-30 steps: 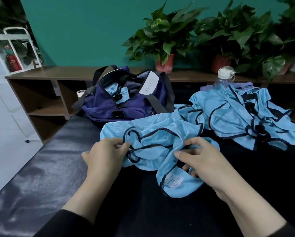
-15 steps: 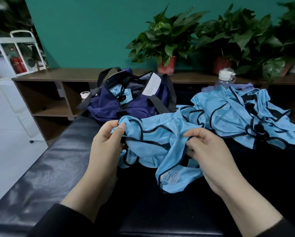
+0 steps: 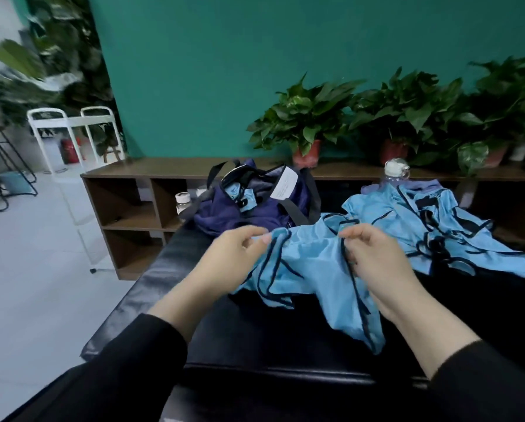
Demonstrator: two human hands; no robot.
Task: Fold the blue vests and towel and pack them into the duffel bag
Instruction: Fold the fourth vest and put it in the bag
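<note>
We cannot see the fingertips of our left hand (image 3: 235, 258); they curl under the edge of the blue vest (image 3: 310, 272). Our right hand (image 3: 373, 260) covers part of that vest's black trim. The duffel bag (image 3: 255, 205) shows only a scrap of blue cloth at its opening; the rest of its contents is hidden. Its white tag (image 3: 287, 185) carries print too small to read. The water bottle (image 3: 396, 173) is buried below its neck behind the vest pile (image 3: 431, 226). The leafy plants (image 3: 20, 62) at top left are smeared by blur.
</note>
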